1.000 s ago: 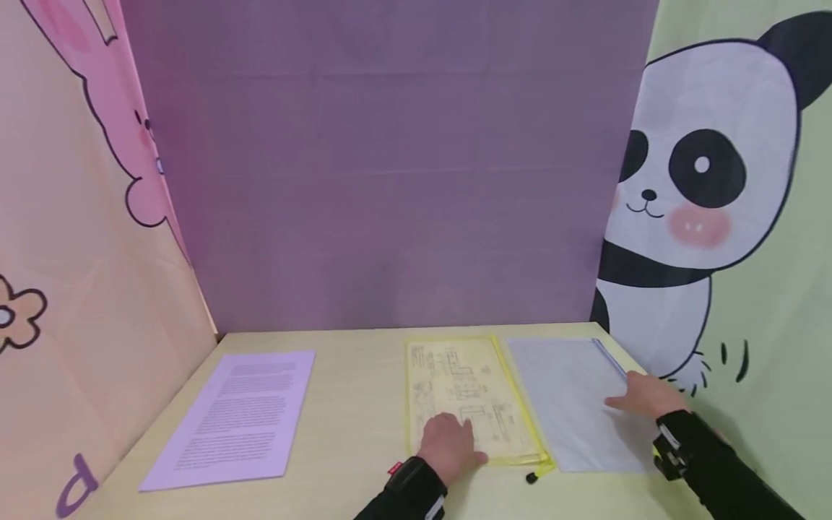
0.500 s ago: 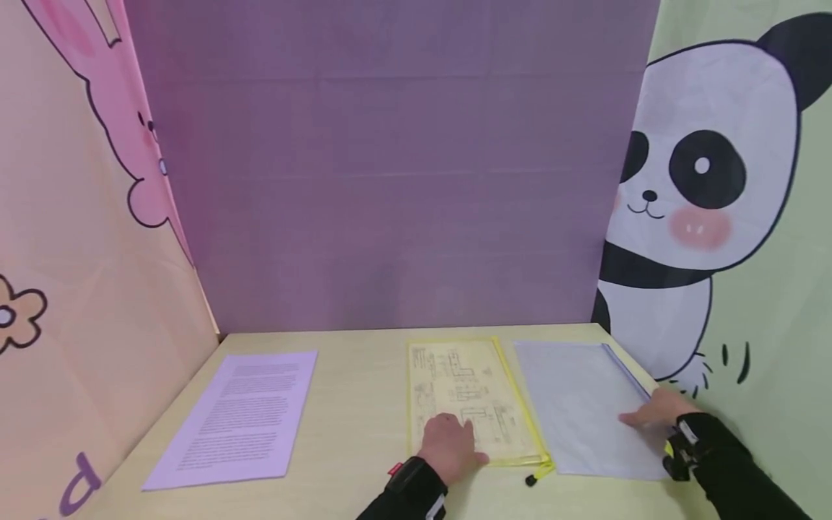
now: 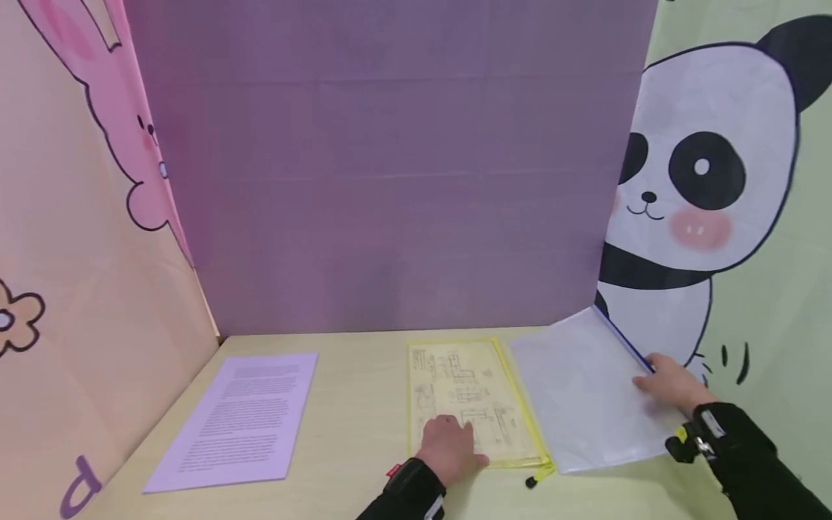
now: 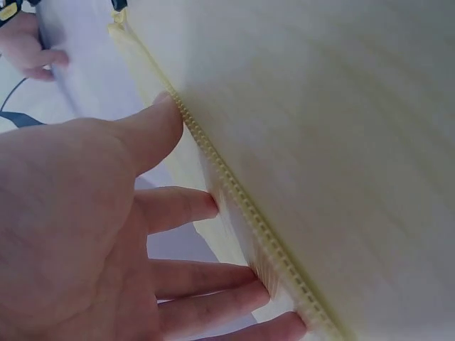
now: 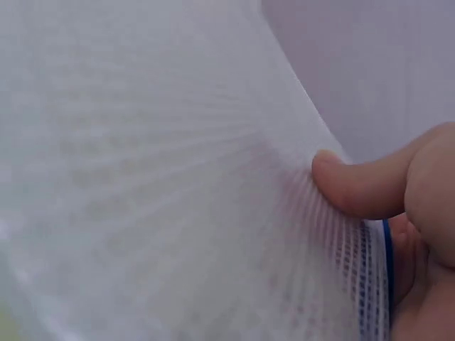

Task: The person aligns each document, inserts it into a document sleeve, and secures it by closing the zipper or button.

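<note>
My right hand (image 3: 672,381) pinches the blue-trimmed right edge of a whitish translucent mesh file pouch (image 3: 594,404). That side is raised off the table, and the pouch slants down toward its left. Close up in the right wrist view, the thumb (image 5: 355,186) presses on the mesh near the blue edge; the fingers behind it are mostly hidden. My left hand (image 3: 448,449) rests on the near part of a yellow-edged zip file pouch (image 3: 464,372) holding a sheet of line drawings. In the left wrist view, its extended fingers and thumb touch the pouch along the yellow zip (image 4: 242,199).
A purple sheet of printed text (image 3: 237,419) lies on the left of the pale wooden table (image 3: 357,404). A black-ended zip pull (image 3: 531,482) sticks out from the yellow pouch's near right corner. A purple curtain (image 3: 390,180) hangs behind, with a panda-printed sheet (image 3: 715,217) at right.
The mesh pouch lay flat and slid slightly right with my right hand; now its right side is lifted, its far corner highest. My left hand stays on the yellow pouch.
</note>
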`<state>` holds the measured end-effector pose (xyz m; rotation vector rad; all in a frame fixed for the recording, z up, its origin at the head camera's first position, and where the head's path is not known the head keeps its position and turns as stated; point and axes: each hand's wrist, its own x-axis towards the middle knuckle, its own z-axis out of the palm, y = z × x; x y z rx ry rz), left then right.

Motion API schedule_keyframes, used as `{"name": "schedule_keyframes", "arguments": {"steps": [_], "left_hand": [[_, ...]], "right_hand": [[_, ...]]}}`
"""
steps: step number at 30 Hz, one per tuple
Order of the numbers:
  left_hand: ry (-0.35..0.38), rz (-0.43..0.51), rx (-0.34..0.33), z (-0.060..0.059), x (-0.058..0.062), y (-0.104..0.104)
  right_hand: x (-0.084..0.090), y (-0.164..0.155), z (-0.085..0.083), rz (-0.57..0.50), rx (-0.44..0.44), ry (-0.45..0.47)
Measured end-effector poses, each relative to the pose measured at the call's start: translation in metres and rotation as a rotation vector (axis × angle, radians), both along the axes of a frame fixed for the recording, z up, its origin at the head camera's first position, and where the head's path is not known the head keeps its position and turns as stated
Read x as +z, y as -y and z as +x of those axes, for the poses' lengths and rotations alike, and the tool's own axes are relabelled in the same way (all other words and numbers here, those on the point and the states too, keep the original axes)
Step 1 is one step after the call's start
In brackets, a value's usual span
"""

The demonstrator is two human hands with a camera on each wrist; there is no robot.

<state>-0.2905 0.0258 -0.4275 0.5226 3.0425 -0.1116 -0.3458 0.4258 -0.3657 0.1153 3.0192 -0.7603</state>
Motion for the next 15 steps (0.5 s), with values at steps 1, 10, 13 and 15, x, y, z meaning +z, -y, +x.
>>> {"name": "schedule_keyframes", "arguments": {"steps": [1, 10, 13, 15], "left_hand": [[0.005, 0.009, 0.002, 0.0, 0.001, 0.0], [0.01, 0.061, 0.011, 0.004, 0.006, 0.002], [0.009, 0.06, 0.016, 0.004, 0.006, 0.002], [0.003, 0.09, -0.004, 0.003, 0.006, 0.004]], "right_hand": [[0.006, 0.001, 0.0, 0.01, 0.019, -0.026], [0.062, 0.025, 0.013, -0.019, 0.062, -0.241], [0.074, 0.035, 0.018, -0.047, 0.061, -0.259], [0.079, 0.04, 0.02, -0.066, 0.062, -0.274]]}}
